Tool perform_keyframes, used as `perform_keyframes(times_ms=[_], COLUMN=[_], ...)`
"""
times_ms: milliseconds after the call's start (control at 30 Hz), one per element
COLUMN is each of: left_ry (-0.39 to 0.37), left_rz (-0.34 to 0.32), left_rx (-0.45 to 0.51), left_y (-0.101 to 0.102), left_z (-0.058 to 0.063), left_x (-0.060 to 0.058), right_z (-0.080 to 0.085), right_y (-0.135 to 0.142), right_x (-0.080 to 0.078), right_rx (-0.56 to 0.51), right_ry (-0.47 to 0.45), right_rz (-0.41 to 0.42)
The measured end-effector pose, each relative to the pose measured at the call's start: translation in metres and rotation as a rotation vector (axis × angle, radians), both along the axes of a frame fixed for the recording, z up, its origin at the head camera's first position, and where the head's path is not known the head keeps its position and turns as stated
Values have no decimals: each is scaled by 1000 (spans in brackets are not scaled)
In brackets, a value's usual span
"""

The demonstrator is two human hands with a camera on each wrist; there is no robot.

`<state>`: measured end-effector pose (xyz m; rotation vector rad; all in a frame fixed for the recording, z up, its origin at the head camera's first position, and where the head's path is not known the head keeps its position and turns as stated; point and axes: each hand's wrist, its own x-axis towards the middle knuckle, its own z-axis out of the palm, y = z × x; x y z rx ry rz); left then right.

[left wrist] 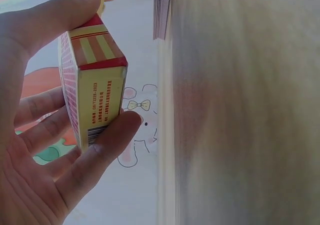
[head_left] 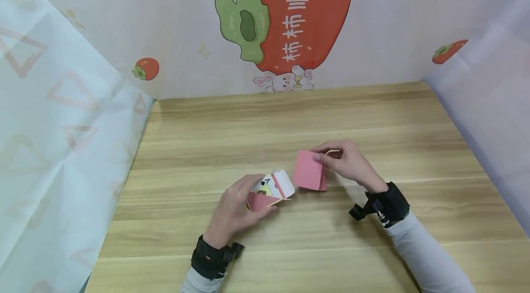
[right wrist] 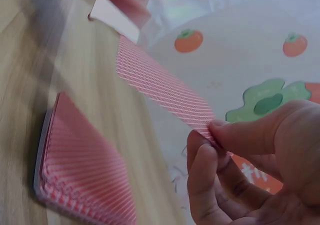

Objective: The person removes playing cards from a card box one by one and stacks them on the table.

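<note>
My left hand point(head_left: 235, 208) grips a playing card box point(head_left: 264, 201), red-patterned with an ace of spades on its face. The box is tilted, its white flap point(head_left: 285, 181) standing out toward the right. In the left wrist view, fingers and thumb lie around the box point(left wrist: 100, 97), whose barcode end faces the camera. Between thumb and fingertips my right hand point(head_left: 352, 164) pinches a red-backed playing card point(right wrist: 162, 87) by one end. Below that card, apart from it, a stack of red-backed cards point(right wrist: 85, 165) lies on the table. In the head view the held card hides most of the stack point(head_left: 324, 183).
The light wooden table point(head_left: 331, 256) extends around both hands. A white cloth backdrop point(head_left: 178, 17) with persimmon drawings rises behind it. More printed cloth hangs at the left point(head_left: 62, 123) and right point(head_left: 488, 113). Each wrist wears a black camera strap.
</note>
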<state>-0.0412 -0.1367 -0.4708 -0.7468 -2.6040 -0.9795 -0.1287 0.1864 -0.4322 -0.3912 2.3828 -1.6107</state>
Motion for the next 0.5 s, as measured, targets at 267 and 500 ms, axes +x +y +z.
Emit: perform_keyframes(times_ms=[267,500], left_ry=[-17,-21], left_rz=[1,1], left_rx=[-4,-8], left_y=[0,-1], left_z=[1,1], left_x=[-1,-2], right_z=[-20,-33], right_y=[6,5], right_x=[-14,-17], right_rx=[66,154], right_ry=[-31,1], right_rz=[-59,-73])
